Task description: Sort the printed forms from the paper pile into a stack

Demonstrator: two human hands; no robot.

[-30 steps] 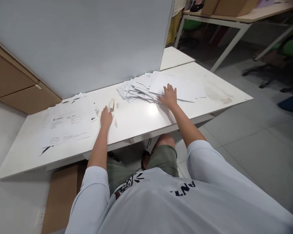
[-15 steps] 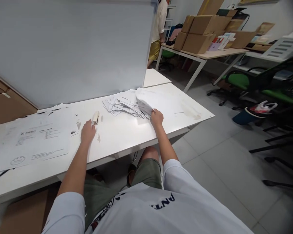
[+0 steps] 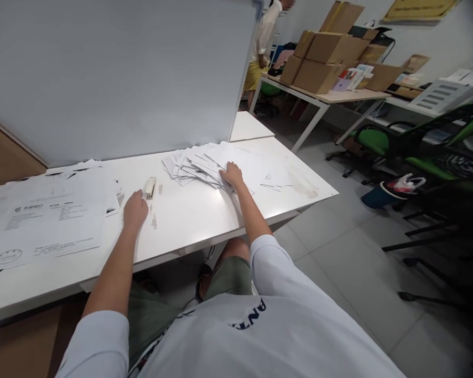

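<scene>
Right fingers (image 3: 232,167) shifted over papers (image 3: 193,167); bin (image 3: 377,198) holds plastic bag (image 3: 407,183).

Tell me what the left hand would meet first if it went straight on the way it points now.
Most likely the small cream-coloured object, just ahead of the left hand and slightly right. Depth is unclear, so it might only brush past; beyond stands the grey panel.

On the table (image 3: 189,226), sheets (image 3: 65,220) lie left of my left hand (image 3: 136,210), the stapler (image 3: 150,187) just beyond it, the paper pile (image 3: 191,169) under and left of my right hand (image 3: 233,176).
</scene>
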